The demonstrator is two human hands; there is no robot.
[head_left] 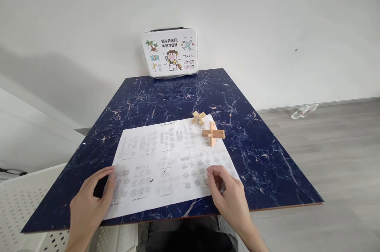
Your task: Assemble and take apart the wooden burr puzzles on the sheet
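Note:
A large printed sheet of paper (175, 157) lies on the table, covered with rows of small diagrams. My left hand (94, 196) is at its left edge, with thumb and index finger pinched together on the margin. Over the lower right part of the sheet, my right hand (227, 190) has its fingers curled and thumb and index tip close together; no object shows between them. Beyond it, a wooden interlocking puzzle cross (213, 135) stands on the sheet's right side. A smaller, paler wooden puzzle (198, 118) marked "G" sits at the top edge.
The dark blue marbled table (178, 101) reaches back to a white wall. A white case (171, 52) with cartoon pictures leans there. On the floor to the right lies a clear plastic bottle (304, 111). A white perforated plastic piece (26, 200) is below left.

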